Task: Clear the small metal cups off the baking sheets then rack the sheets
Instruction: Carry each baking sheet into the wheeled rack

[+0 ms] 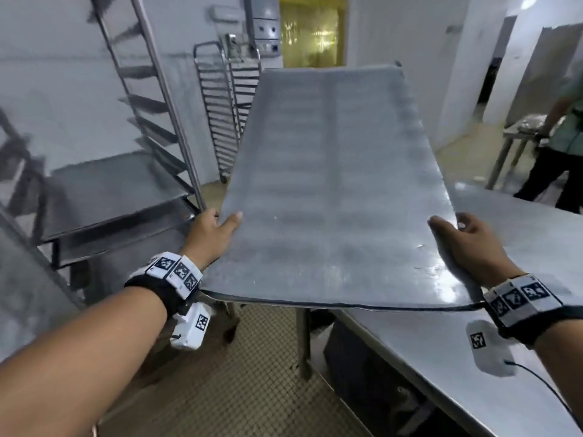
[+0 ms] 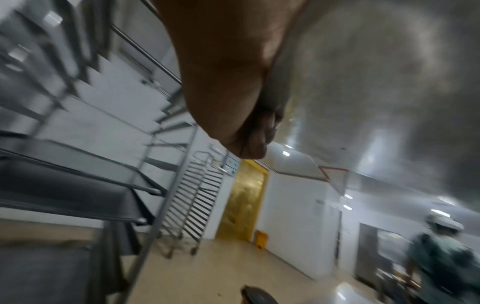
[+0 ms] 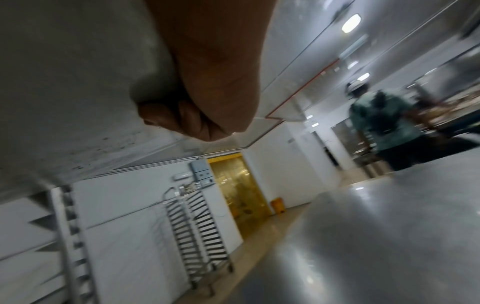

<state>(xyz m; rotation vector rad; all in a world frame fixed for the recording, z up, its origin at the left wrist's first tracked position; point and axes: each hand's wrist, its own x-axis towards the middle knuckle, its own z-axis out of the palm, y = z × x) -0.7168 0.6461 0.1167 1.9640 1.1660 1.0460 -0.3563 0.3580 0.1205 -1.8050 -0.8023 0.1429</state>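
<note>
A white-walled kitchen with a steel table (image 1: 520, 234) at right and a tray rack (image 1: 151, 99) at left. The left hand (image 1: 210, 236) grips the baking sheet (image 1: 331, 190) by its left edge, thumb on top, fingers curled underneath. The right hand (image 1: 467, 244) grips the right edge likewise. The bare sheet is held in the air between rack and table, far end tilted up. Two sheets (image 1: 113, 187) lie in the rack. Another person (image 1: 564, 143) stands at far right.

Commercial bakery kitchen: stainless counter (image 1: 520, 234) at 3 o'clock, tall tray racks (image 1: 220, 115) at 11, yellow strip-curtain doorway (image 1: 310, 33) at 12, tiled floor (image 1: 252, 373).
</note>
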